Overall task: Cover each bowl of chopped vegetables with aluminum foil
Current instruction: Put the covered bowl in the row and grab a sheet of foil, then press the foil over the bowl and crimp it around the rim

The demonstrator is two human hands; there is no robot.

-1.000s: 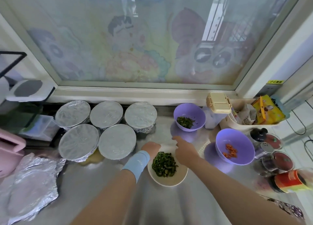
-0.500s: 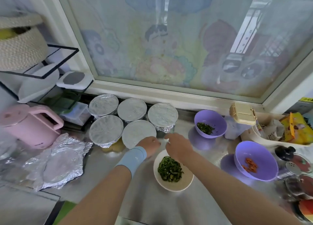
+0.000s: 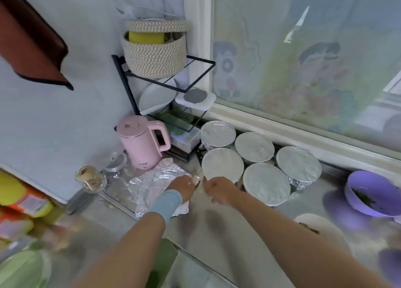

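On the bench (image 3: 217, 240), left of the five covered bowls (image 3: 266, 183), the left hand (image 3: 183, 187) is resting on the crumpled foil sheet (image 3: 156, 179). The right hand (image 3: 217, 190) is hovering just beside it; blur is hiding whether either hand grips.

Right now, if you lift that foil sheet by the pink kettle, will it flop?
Probably floppy: the foil sheet looks thin and already crumpled, so it should sag. Likely very light; its creased edges stand up unaided.
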